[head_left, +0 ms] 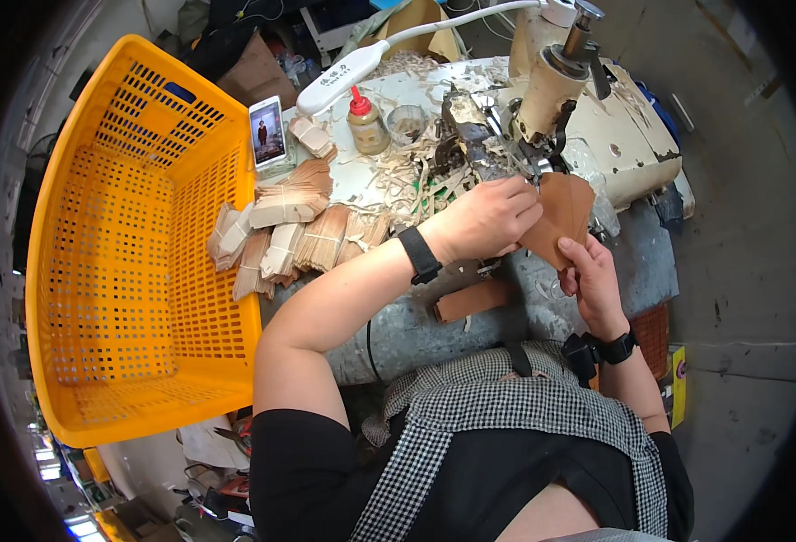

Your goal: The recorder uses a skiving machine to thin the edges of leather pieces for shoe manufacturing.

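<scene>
A flat brown leather piece (pixel 561 212) lies tilted under the head of a cream sewing-type machine (pixel 552 90). My right hand (pixel 591 275) grips its lower edge, thumb on top and fingers beneath. At the piece's left edge, close to the machine's needle area, my left hand (pixel 491 217) is closed with its fingertips pinched together on the leather; the exact contact is partly hidden by the fingers. A second brown leather piece (pixel 475 301) rests on the grey work surface, just below my left wrist.
A large yellow plastic crate (pixel 235 357) stands at the left. Beside it lie bundled leather strips (pixel 294 194), a phone (pixel 269 134) and a glue bottle with a red cap (pixel 367 126). Scraps (pixel 407 181) litter the tabletop. A white lamp (pixel 344 77) reaches over it.
</scene>
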Demonstrator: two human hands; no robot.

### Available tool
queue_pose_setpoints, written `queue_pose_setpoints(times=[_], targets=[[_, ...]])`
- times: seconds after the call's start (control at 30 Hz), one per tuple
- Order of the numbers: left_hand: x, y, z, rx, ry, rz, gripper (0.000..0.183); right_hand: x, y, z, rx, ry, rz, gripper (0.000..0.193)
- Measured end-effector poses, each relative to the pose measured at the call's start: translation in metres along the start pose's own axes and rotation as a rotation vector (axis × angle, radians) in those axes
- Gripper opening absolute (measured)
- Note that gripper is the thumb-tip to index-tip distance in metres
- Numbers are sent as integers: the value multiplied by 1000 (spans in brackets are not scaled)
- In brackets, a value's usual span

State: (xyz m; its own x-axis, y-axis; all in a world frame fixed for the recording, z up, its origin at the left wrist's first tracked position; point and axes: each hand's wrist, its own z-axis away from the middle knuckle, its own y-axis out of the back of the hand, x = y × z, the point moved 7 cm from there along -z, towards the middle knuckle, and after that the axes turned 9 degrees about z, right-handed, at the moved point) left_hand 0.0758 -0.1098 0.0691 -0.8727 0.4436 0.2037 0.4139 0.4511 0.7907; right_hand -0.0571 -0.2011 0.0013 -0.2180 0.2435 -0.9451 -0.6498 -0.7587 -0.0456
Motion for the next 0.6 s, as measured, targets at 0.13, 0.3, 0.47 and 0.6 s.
queue_pose_setpoints(times=[0.13, 0.3, 0.47, 0.6], targets=[[-3, -3, 1, -7, -13, -30, 43, 0, -2, -1, 1, 7, -7, 23], [-4, -6, 2, 7, 18, -92, 47, 1, -1, -2, -4, 7, -15, 23], [-1, 0, 1, 18, -23, -8, 39, 1, -2, -2, -2, 34, -12, 24], [-6, -2, 1, 48, -9, -65, 37, -6, -6, -3, 17, 21, 4, 24]])
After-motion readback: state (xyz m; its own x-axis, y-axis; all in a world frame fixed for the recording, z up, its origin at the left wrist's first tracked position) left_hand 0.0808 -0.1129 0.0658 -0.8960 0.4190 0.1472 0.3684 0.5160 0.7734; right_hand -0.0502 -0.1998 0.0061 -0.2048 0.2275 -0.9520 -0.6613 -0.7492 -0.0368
